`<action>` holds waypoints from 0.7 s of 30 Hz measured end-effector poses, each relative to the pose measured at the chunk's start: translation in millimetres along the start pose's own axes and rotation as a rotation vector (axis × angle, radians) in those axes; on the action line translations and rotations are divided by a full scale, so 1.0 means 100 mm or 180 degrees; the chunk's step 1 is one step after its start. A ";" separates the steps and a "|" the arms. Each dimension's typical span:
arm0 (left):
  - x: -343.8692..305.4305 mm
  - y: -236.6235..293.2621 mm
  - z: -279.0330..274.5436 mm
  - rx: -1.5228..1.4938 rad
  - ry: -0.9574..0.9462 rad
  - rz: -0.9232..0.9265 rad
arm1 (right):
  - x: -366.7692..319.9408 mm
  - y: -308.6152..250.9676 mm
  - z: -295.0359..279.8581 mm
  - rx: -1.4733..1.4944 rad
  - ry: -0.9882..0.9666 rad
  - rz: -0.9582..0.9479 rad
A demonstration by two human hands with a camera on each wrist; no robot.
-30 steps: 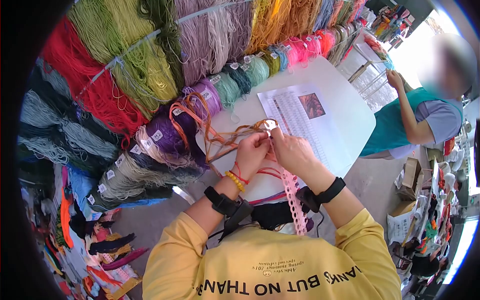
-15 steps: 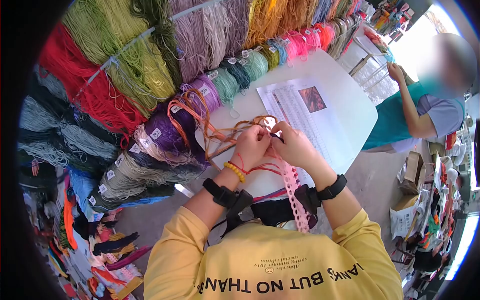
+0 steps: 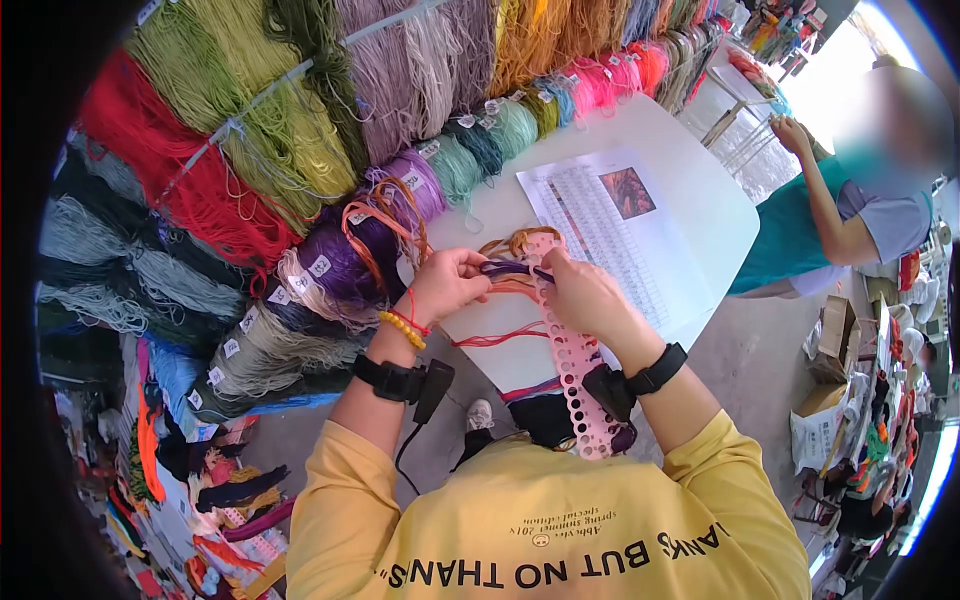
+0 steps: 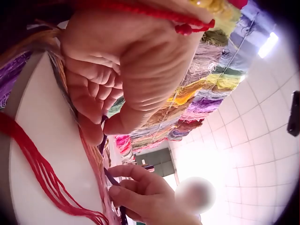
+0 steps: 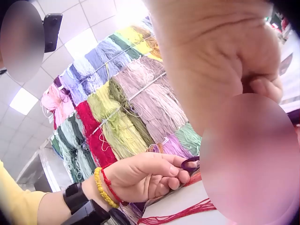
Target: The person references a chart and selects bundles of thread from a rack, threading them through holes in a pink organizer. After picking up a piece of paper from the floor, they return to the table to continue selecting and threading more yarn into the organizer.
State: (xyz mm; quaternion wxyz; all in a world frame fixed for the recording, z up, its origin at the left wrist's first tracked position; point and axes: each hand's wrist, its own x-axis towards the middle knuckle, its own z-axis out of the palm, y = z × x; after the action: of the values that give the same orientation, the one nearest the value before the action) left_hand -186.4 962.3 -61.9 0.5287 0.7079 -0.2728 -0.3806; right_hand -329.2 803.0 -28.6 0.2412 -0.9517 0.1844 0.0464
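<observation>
The person's left hand (image 3: pixel 449 284) pinches a dark purple thread (image 3: pixel 508 269) between thumb and fingertips, and the right hand (image 3: pixel 590 297) pinches the same thread at the pink perforated strip (image 3: pixel 584 408). The thread stretches between the two hands, above the white table (image 3: pixel 700 165). Red threads (image 3: pixel 500 338) trail left from the strip, below the hands; a printed sheet (image 3: pixel 588 215) lies just beyond the right hand.
</observation>
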 end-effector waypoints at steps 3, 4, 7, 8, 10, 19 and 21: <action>-0.03 0.11 0.07 0.0592 0.0154 0.0013 | -0.01 -0.01 -0.01 -0.0017 0.0018 0.0013; -0.04 0.15 0.09 0.0877 0.0216 0.0036 | -0.02 -0.02 -0.01 -0.0022 0.0009 0.0010; -0.22 0.31 0.22 -0.1426 -0.0266 -0.0095 | -0.03 0.01 0.01 -0.0102 0.0127 -0.0046; -0.29 0.40 0.25 -0.2383 -0.0425 -0.0259 | -0.02 0.06 0.06 -0.0174 0.0261 -0.0118; -0.33 0.37 0.24 -0.2776 -0.1060 -0.0037 | -0.02 0.11 0.09 -0.0106 0.0490 -0.0172; -0.22 0.25 0.57 -0.2027 -0.0359 -0.0419 | -0.30 -0.05 -0.13 0.0933 0.1216 -0.0754; -0.20 0.14 0.59 -0.1521 -0.0241 -0.0185 | -0.07 0.15 -0.04 0.0762 0.1896 -0.0323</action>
State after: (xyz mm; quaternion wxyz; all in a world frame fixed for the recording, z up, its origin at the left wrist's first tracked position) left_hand -246.6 942.1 -52.6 0.6594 0.5555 -0.1741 -0.4756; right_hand -341.3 791.0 -30.9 0.2888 -0.8963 0.2033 -0.2682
